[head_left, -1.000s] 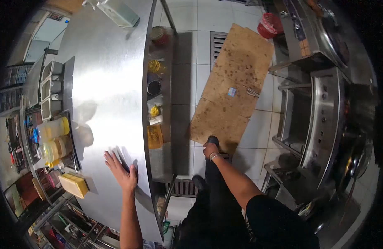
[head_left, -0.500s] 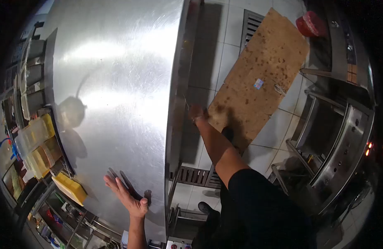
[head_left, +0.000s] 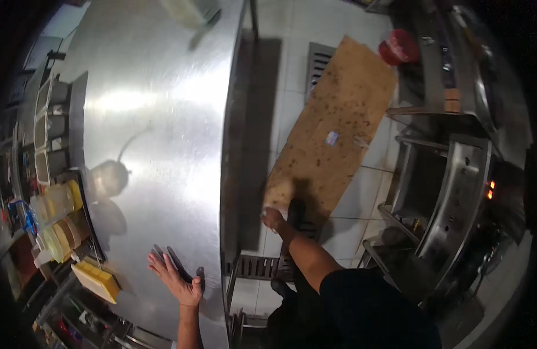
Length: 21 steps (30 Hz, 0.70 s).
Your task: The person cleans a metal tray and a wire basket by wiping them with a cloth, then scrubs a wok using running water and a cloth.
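My left hand is over the steel tabletop, fingers spread, with nothing in it. Its dark shadow or reflection shows on the metal right beside the fingers. My right hand hangs beyond the table's right edge, above the near end of a stained cardboard sheet on the floor. Its fingers look curled closed, but blur and poor light hide what they hold, if anything. A yellow block rests at the table's left edge, to the left of my left hand.
Plastic containers and grey bins line the table's left side. A red bucket stands beyond the cardboard. Steel cooking equipment with a glowing orange light runs along the right. Floor drains lie between.
My view has shifted. My right hand has come lower and nearer to my body, over the cardboard's near end. My left hand stays spread over the tabletop. A pale object now shows at the far end.
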Each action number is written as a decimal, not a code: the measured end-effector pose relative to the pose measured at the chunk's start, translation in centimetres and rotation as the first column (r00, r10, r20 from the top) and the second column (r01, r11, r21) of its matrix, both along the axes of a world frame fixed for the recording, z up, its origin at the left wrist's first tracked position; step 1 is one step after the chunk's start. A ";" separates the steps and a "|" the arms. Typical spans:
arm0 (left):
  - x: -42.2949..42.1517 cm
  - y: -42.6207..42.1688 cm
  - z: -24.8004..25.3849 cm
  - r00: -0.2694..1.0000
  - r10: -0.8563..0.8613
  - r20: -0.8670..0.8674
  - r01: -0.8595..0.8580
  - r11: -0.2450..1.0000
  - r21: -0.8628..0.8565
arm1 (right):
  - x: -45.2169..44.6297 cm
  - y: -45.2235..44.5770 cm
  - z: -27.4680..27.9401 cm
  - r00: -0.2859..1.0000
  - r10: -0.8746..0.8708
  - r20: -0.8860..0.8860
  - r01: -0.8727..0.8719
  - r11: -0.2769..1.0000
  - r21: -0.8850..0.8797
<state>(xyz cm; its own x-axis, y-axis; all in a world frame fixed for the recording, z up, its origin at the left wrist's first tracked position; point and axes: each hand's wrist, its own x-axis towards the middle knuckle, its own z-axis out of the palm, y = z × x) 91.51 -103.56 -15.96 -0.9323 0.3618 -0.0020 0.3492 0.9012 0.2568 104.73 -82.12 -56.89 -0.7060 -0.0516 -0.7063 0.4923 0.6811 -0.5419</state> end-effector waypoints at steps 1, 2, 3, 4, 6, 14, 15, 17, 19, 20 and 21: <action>-0.1 0.3 0.2 1.000 0.000 -0.002 0.000 1.000 -0.009 | 3.4 1.6 1.4 0.998 -0.049 -0.036 0.049 0.999 0.018; 0.0 0.5 0.4 1.000 -0.005 -0.002 0.004 1.000 -0.020 | 5.9 3.5 2.8 0.987 -0.131 -0.094 0.134 0.991 0.020; 0.0 0.9 0.5 0.999 -0.029 -0.013 0.029 0.999 0.013 | 6.5 6.0 5.3 0.977 0.212 0.027 -0.213 0.972 0.102; 0.2 0.9 0.9 0.999 -0.034 -0.007 0.034 0.999 0.000 | 7.6 7.6 8.2 0.840 0.513 0.178 -0.536 0.835 0.123; -0.1 1.2 1.2 0.997 -0.076 -0.030 0.077 0.997 0.026 | 13.0 9.5 6.9 0.967 0.127 0.220 -0.170 0.968 0.187; 1.3 -0.7 -1.3 0.963 -0.125 -0.240 0.112 0.991 -0.069 | 28.0 15.5 27.5 0.735 -0.667 -0.120 0.675 0.706 0.212; 1.4 -0.7 -2.1 0.951 -0.130 -0.279 0.108 0.990 -0.093 | 30.3 15.3 30.1 0.687 -0.711 -0.151 0.723 0.648 0.240; 0.3 -2.4 -4.0 0.920 -0.146 -0.364 0.093 0.983 -0.159 | 35.2 12.5 33.9 0.556 -0.816 -0.157 0.829 0.531 0.175; -1.4 -3.0 -6.1 0.750 -0.345 -0.564 0.209 0.933 -0.293 | 41.0 9.0 37.6 0.456 -0.862 -0.222 0.889 0.432 0.149; -1.6 -2.8 -5.3 0.542 -0.497 -0.678 0.287 0.868 -0.406 | 44.3 7.0 39.2 0.419 -0.870 -0.261 0.908 0.405 0.109; 3.6 0.2 0.5 0.854 -0.368 -0.367 0.062 0.773 -0.631 | 47.8 4.3 38.6 0.430 -0.835 -0.343 0.903 0.390 0.182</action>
